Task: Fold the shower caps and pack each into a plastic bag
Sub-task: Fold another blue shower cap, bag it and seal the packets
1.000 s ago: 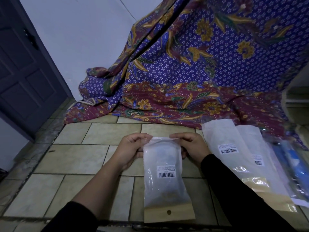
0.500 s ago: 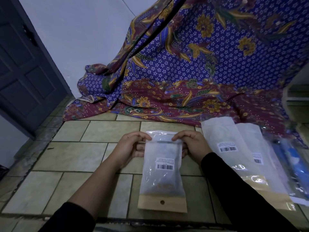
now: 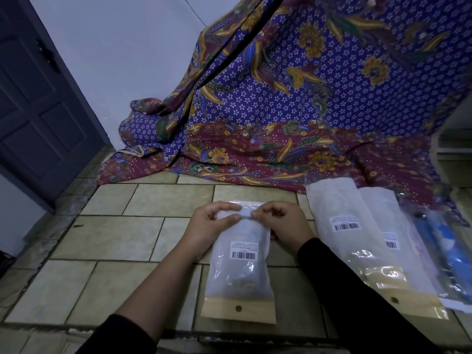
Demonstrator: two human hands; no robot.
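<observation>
A clear plastic bag (image 3: 240, 272) with a barcode label and a tan header strip lies flat on the tiled floor in front of me. A pale folded shower cap shows faintly through it. My left hand (image 3: 207, 226) and my right hand (image 3: 283, 226) pinch the bag's far top edge, thumbs and fingertips nearly meeting at the middle of the flap. To the right lie two more bags (image 3: 357, 241) of the same kind, overlapping. At the far right sits a blue packet (image 3: 444, 241) in clear wrap.
A purple and maroon batik cloth (image 3: 293, 111) hangs down and spreads over the floor just beyond the bags. A dark door (image 3: 38, 111) stands at the left. Beige floor tiles (image 3: 109, 238) extend to the left of my hands.
My hands have slid inward along the bag's top edge, from its two corners toward the middle. The bag has shifted slightly away from me.
</observation>
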